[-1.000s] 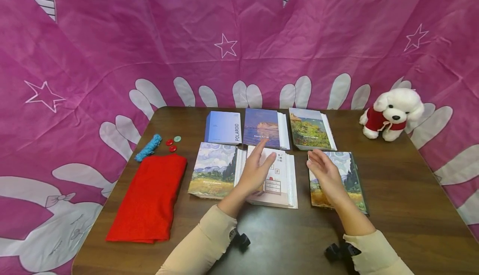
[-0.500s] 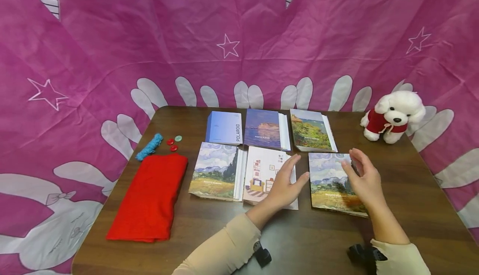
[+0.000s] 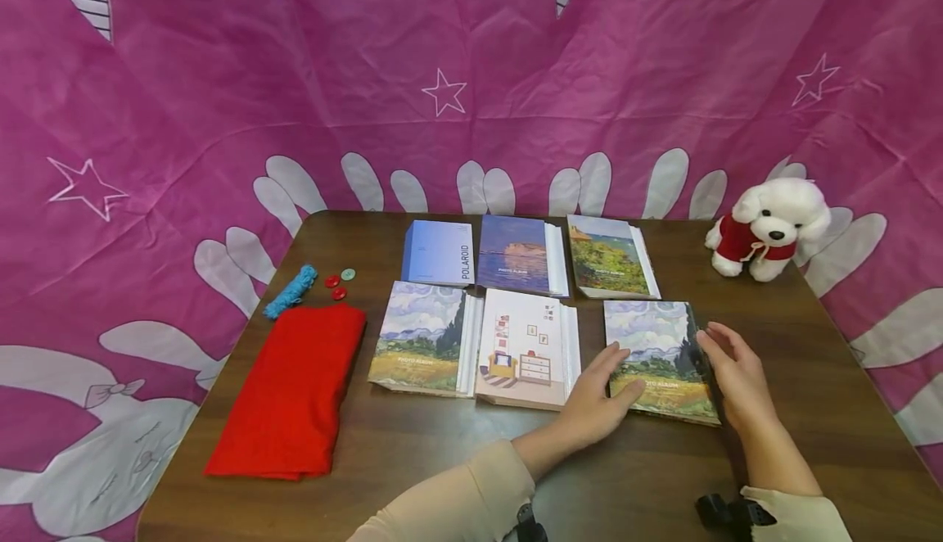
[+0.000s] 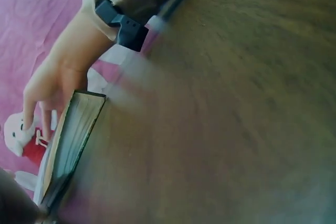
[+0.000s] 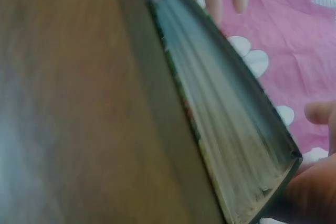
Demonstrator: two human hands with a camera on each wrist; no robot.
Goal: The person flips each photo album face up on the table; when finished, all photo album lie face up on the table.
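Observation:
A photo album (image 3: 648, 345) with a painted landscape cover lies flat on the table at the right of the front row in the head view. My left hand (image 3: 600, 399) is at its left edge, fingers extended and fingertips over the cover's edge. Along the right edge is my right hand (image 3: 740, 382), fingers loosely bent and thumb near the cover; whether it touches cannot be told. The left wrist view shows the album's page edges (image 4: 79, 129) end-on, with the right hand (image 4: 58, 80) beyond. Page edges (image 5: 220, 119) appear close up in the right wrist view.
Left of the hands lie a white illustrated album (image 3: 523, 337) and another landscape album (image 3: 420, 333). Behind them are a blue Polaroid album (image 3: 438, 251), a sea-cliff album (image 3: 513, 255) and a garden album (image 3: 607, 255). Also here: red cloth (image 3: 291, 390), blue cord (image 3: 291, 290), buttons (image 3: 339, 292), plush dog (image 3: 769, 227).
Both hands have moved right and toward me, from over the albums to either side of the right-hand landscape album. The albums look unmoved.

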